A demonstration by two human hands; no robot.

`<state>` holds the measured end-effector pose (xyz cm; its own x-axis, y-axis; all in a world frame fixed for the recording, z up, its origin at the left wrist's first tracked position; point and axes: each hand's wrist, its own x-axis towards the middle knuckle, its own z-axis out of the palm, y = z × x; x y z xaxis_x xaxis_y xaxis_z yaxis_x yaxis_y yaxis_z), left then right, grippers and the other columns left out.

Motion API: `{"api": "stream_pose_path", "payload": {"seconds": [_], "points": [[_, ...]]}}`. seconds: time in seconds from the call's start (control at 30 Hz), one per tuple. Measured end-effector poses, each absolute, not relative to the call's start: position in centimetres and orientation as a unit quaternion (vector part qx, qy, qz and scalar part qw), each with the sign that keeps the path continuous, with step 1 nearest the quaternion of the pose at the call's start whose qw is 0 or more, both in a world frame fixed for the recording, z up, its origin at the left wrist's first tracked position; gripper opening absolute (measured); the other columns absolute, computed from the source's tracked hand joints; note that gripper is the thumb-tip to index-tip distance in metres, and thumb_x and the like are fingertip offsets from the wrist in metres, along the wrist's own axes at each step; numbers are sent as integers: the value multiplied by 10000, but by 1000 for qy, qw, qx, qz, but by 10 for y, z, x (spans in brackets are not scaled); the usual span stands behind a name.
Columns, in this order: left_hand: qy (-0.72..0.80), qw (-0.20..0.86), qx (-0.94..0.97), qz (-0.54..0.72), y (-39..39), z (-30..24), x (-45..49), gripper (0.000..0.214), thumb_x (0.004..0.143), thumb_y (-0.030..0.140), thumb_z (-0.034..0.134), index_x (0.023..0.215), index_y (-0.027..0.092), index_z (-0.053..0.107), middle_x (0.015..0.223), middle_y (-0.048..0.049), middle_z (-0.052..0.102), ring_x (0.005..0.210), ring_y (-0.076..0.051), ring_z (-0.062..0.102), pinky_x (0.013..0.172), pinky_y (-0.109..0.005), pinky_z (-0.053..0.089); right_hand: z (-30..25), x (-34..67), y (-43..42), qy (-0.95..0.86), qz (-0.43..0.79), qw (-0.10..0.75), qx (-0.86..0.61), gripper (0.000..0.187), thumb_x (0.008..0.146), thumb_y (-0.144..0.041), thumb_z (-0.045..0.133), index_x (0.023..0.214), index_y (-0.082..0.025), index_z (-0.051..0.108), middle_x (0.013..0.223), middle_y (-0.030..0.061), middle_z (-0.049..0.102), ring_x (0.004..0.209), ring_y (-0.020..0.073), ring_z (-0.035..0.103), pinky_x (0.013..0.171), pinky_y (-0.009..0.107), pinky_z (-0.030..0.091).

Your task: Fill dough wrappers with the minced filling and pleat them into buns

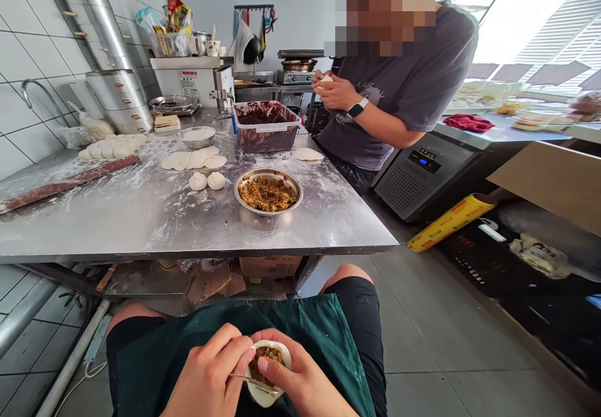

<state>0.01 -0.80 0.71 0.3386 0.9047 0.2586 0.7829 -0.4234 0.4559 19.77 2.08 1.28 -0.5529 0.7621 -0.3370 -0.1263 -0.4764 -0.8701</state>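
Above my lap, both hands hold a round dough wrapper (268, 399) with brown chopped filling (268, 362) in it. My left hand (211, 370) pinches the wrapper's left edge. A thin metal rod (248, 379), perhaps a filling spatula's handle, runs from its fingers across the wrapper; its far end is hard to make out. My right hand (303, 376) cups the wrapper from the right, thumb over the filling. On the table ahead stands a metal bowl (239, 201) of chopped orange-brown filling. Left of it sit two pleated buns (206, 181) and several flat wrappers (192, 159).
The floured steel table (117, 229) ends just beyond my knees. It bears a dark-paste tub (267, 141), a rolling pin (70, 182), dough pieces (113, 146) and steamers (117, 97). Across its right corner a co-worker (399, 85) handles dough. A yellow roll (451, 223) leans at right.
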Motion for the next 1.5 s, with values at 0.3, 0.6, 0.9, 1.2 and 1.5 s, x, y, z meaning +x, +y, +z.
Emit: {"api": "stream_pose_path", "payload": {"seconds": [0.3, 0.6, 0.9, 1.2, 1.5], "points": [[504, 106, 813, 272, -8, 1, 3, 231, 1040, 203, 401, 1088, 243, 624, 934, -10, 697, 756, -119, 730, 635, -187, 578, -4, 189, 17, -423, 780, 293, -355, 354, 926, -538, 631, 1054, -217, 552, 853, 3, 611, 708, 161, 607, 635, 307, 529], [494, 88, 835, 228, -5, -1, 4, 285, 958, 105, 394, 1125, 219, 595, 945, -37, 676, 739, -133, 726, 576, -188, 559, -7, 185, 21, -476, 738, 267, -397, 271, 949, -472, 570, 979, -204, 538, 792, -9, 572, 663, 145, 529, 561, 270, 480], [477, 59, 850, 215, -6, -3, 9, 270, 1015, 166, 376, 1142, 216, 609, 892, -21, 670, 641, -137, 706, 508, -222, 540, 3, 190, 26, -587, 629, 218, -461, 106, 923, -278, 546, 892, -203, 615, 790, 2, 658, 744, 156, 562, 660, 262, 453], [519, 123, 798, 280, 0, 5, 1, 212, 1053, 240, 430, 1055, 260, 641, 927, 3, 672, 740, -109, 728, 625, -185, 569, 11, 200, 31, -459, 789, 276, -300, 322, 951, -460, 609, 1157, -212, 591, 961, 23, 647, 779, 155, 628, 687, 289, 527], [517, 127, 801, 273, -7, -1, 3, 318, 1071, 283, 410, 1341, 296, 577, 1029, 1, 699, 750, -88, 739, 651, -159, 583, -2, 188, 23, -442, 788, 330, -275, 299, 985, -462, 573, 1140, -206, 566, 911, 16, 617, 778, 155, 618, 649, 298, 531]]}}
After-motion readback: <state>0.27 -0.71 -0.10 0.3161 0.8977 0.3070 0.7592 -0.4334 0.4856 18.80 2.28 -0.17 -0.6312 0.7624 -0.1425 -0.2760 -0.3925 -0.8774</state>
